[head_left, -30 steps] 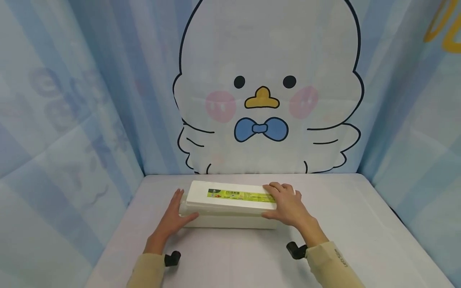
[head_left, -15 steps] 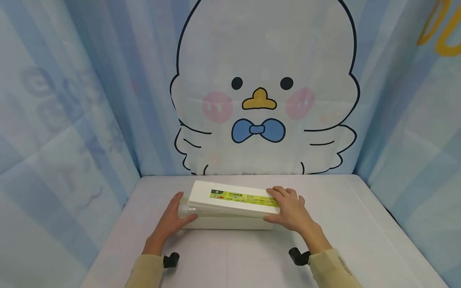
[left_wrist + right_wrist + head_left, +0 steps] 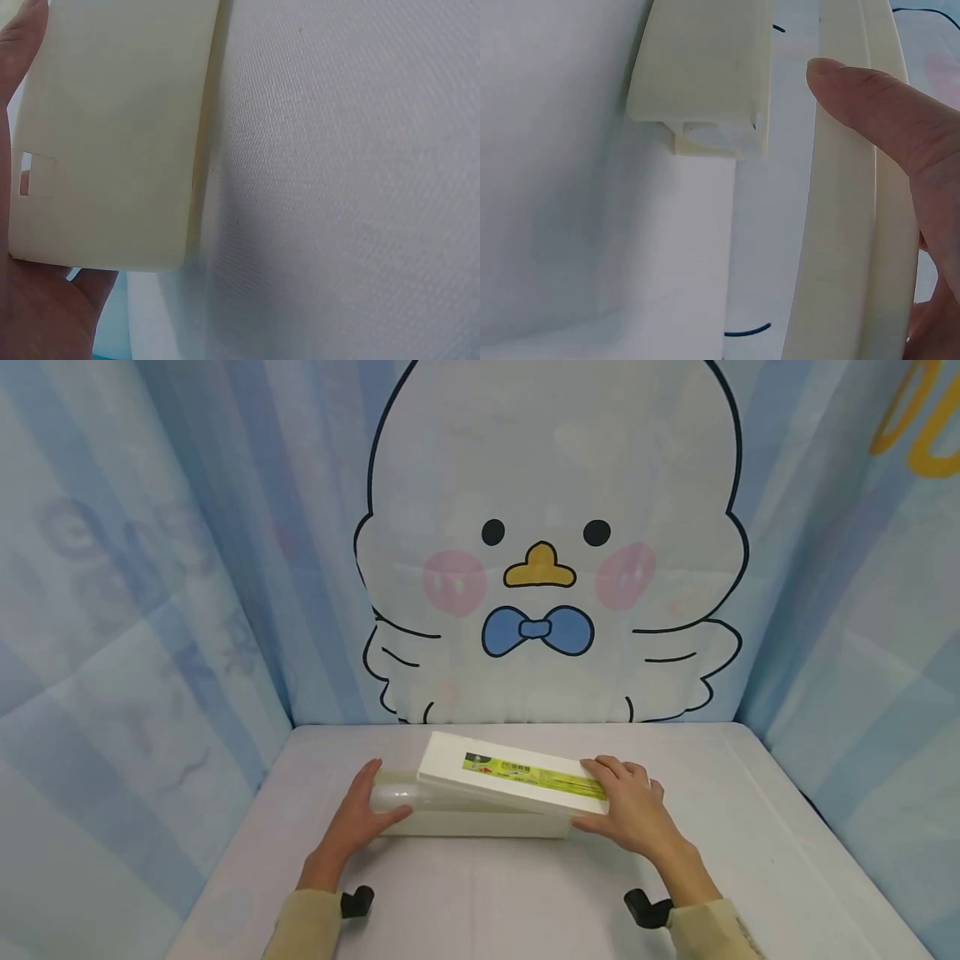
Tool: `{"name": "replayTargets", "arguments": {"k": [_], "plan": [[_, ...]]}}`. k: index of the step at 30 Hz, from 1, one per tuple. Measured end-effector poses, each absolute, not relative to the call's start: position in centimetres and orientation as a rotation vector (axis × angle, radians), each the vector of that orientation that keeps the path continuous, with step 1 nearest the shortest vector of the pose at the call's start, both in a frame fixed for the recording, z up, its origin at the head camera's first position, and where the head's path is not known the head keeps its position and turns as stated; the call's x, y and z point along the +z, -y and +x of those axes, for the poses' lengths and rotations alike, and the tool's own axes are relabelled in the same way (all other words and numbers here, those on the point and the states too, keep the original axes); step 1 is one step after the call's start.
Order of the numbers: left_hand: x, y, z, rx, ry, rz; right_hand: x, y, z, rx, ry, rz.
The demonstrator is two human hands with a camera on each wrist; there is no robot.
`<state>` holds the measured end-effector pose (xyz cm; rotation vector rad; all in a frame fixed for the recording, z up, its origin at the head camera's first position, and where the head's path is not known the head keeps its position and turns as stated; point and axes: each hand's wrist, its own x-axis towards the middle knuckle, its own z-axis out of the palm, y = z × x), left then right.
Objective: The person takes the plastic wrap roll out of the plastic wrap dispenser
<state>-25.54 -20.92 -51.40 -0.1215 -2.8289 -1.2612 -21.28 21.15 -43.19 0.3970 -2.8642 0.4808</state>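
A long off-white cling film box stands on the table, its lid off at a slant. My left hand (image 3: 358, 817) grips the left end of the box base (image 3: 480, 825), thumb in front and fingers behind. My right hand (image 3: 633, 806) holds the right end of the lid (image 3: 517, 789), which bears a green-yellow label (image 3: 534, 775). The lid tilts down to the right above the base. At the left, a shiny clear roll of film (image 3: 397, 795) shows in the base. In the right wrist view a gap separates the lid (image 3: 844, 225) from the base (image 3: 697, 67).
The white table (image 3: 480, 902) reaches back to a blue and white curtain (image 3: 330, 610) with a cartoon bird on it. More curtain hangs at both sides. Black wrist mounts (image 3: 357, 902) stick out at both sleeves.
The right hand has moved the lid to the right and tilted it more, uncovering more of the film roll. The left hand has stayed at the base's left end.
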Motion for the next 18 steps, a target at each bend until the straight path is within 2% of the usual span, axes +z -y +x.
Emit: {"name": "replayTargets", "arguments": {"k": [18], "plan": [[-51.0,20.8,-25.4,-1.255,2.864,-0.089,-43.8,-24.3,-19.9,0.518,2.913,0.235]]}}
